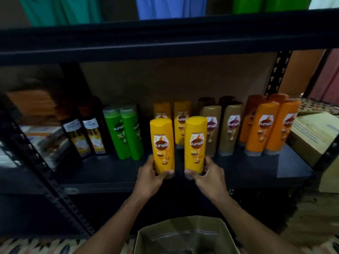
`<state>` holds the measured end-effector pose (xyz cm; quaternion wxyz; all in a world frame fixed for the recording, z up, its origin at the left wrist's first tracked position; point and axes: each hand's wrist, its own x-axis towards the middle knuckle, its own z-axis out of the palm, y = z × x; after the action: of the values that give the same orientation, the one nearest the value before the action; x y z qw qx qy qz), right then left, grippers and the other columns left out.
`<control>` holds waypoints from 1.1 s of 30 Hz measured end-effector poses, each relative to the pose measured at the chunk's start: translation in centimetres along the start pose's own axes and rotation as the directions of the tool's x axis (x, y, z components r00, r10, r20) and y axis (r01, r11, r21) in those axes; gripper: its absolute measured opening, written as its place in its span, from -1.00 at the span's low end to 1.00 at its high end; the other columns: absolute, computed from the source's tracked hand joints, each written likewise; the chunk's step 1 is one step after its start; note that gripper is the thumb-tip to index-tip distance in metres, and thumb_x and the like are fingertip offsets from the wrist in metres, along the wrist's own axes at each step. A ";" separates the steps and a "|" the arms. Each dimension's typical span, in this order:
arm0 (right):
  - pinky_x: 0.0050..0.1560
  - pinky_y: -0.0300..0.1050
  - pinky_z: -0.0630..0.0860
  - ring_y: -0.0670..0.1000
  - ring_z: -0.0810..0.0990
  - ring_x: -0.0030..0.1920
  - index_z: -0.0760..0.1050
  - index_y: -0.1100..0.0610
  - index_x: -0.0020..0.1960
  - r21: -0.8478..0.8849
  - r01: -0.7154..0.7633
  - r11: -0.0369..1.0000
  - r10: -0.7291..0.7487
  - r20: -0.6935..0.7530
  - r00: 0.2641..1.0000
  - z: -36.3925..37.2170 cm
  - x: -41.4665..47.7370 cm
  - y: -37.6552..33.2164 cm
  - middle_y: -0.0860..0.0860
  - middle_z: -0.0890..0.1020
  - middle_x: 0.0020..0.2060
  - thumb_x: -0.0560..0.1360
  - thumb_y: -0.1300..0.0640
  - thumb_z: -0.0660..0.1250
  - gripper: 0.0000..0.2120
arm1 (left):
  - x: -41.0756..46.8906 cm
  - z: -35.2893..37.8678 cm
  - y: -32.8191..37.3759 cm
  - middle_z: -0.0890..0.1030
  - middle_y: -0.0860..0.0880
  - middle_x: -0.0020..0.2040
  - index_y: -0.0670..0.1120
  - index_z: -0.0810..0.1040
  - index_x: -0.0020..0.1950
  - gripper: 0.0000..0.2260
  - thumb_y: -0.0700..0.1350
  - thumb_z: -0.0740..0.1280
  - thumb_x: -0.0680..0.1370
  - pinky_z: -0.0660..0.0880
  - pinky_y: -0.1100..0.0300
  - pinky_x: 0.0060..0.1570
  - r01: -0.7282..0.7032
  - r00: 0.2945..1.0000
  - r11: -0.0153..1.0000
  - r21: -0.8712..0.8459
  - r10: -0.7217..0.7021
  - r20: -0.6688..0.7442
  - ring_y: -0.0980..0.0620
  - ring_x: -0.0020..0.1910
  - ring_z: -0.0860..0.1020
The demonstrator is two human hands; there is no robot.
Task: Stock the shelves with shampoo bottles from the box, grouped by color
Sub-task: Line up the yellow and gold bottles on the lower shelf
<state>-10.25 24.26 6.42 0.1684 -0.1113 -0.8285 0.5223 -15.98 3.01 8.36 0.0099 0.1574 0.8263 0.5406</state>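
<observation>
My left hand (150, 176) grips the base of a yellow shampoo bottle (162, 142), held upright over the front of the dark shelf (113, 173). My right hand (209, 176) grips a second yellow bottle (195, 142) the same way, just to the right. Directly behind them stand two more yellow bottles (181, 123). Left of those are two green bottles (126, 131) and two black bottles (86, 136). To the right stand beige bottles (227, 129) and several orange bottles (269, 125). The open cardboard box (185, 235) sits below, between my forearms.
A dark upper shelf (165, 35) overhangs the bottles, with green and blue items above it. Perforated metal uprights (55, 182) frame the shelving. Another cardboard box (311, 136) sits at the shelf's right end. Blurred packets lie at the far left.
</observation>
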 end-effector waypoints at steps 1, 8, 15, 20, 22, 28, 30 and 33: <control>0.13 0.01 0.63 -0.11 0.66 0.07 0.48 -0.18 0.23 0.000 -0.007 1.000 0.007 0.008 1.000 0.7 0.4 -0.3 -0.18 0.68 0.04 0.32 -0.20 0.61 -0.45 | 0.2 -0.4 -0.3 0.55 0.23 0.18 0.09 0.37 0.43 -0.39 0.03 0.57 0.46 0.51 0.45 -0.08 -0.003 1.000 1.000 -0.007 0.003 0.004 0.36 0.09 0.54; 0.07 -0.01 0.62 -0.04 0.65 0.06 0.45 -0.15 0.25 -0.004 -0.057 0.998 0.057 -0.005 0.998 3.1 4.3 -0.9 -0.11 0.66 0.07 0.37 -0.12 0.60 -0.47 | 2.4 -0.7 -1.9 0.58 0.27 0.15 0.15 0.41 0.38 -0.44 0.01 0.57 0.47 0.55 0.44 -0.08 -0.002 1.000 0.999 -0.054 0.001 -0.012 0.37 0.10 0.57; -0.10 -0.17 0.53 -0.08 0.63 0.01 0.48 -0.08 0.27 0.004 -0.062 0.998 0.062 -0.089 0.994 4.8 6.1 -0.6 -0.09 0.65 0.06 0.39 -0.12 0.58 -0.49 | 4.2 0.0 -2.8 0.63 0.22 0.13 0.15 0.47 0.31 -0.52 0.01 0.57 0.46 0.61 0.30 -0.02 -0.008 0.999 0.996 -0.091 0.003 -0.055 0.38 0.03 0.60; 0.06 -0.01 0.61 -0.04 0.63 0.08 0.47 -0.05 0.31 -0.008 -0.026 1.000 0.025 -0.114 0.993 5.3 6.4 -0.3 -0.08 0.64 0.10 0.41 -0.19 0.54 -0.45 | 4.5 0.3 -3.0 0.64 0.22 0.12 0.17 0.48 0.29 -0.53 0.01 0.58 0.46 0.57 0.37 -0.06 -0.011 0.997 0.995 -0.104 0.004 -0.073 0.37 0.04 0.61; 0.12 0.08 0.61 -0.04 0.61 0.11 0.46 -0.08 0.31 -0.015 -0.018 1.000 0.016 -0.129 0.991 5.4 6.4 -0.1 -0.09 0.62 0.12 0.38 -0.26 0.51 -0.42 | 4.6 0.4 -3.1 0.64 0.22 0.11 0.18 0.47 0.27 -0.53 0.00 0.58 0.46 0.57 0.39 -0.09 -0.013 0.997 0.994 -0.105 0.005 -0.073 0.39 0.03 0.60; 0.12 0.09 0.61 -0.03 0.59 0.16 0.42 -0.10 0.36 -0.008 -0.014 1.000 0.013 -0.137 0.990 5.2 6.1 -0.4 -0.10 0.60 0.16 0.40 -0.22 0.52 -0.39 | 5.4 0.8 -3.0 0.59 0.14 0.14 0.07 0.50 0.29 -0.54 0.02 0.58 0.46 0.56 0.39 -0.09 -0.044 0.991 0.998 -0.043 0.038 -0.127 0.29 0.06 0.59; 0.09 0.12 0.63 -0.03 0.60 0.15 0.38 -0.14 0.37 0.001 -0.018 1.000 0.018 -0.140 0.990 5.3 5.9 -0.4 -0.11 0.60 0.17 0.39 -0.26 0.51 -0.37 | 6.0 1.0 -3.2 0.52 0.07 0.13 0.06 0.52 0.21 -0.59 0.02 0.59 0.44 0.55 0.33 -0.06 -0.074 0.982 0.997 0.018 0.076 -0.173 0.20 0.06 0.57; 0.09 0.10 0.62 -0.03 0.60 0.14 0.38 -0.16 0.37 0.002 -0.026 1.000 0.026 -0.144 0.989 5.3 5.9 -0.4 -0.11 0.59 0.18 0.40 -0.27 0.49 -0.38 | 6.8 1.3 -3.3 0.52 0.02 0.10 0.09 0.52 0.14 -0.61 0.00 0.61 0.42 0.58 0.23 -0.03 -0.080 0.979 0.996 0.030 0.084 -0.186 0.10 0.05 0.59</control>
<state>-17.74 21.81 5.60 0.2209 -0.1596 -0.8125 0.5153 -23.04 4.77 5.95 -0.0920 0.1399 0.8225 0.5435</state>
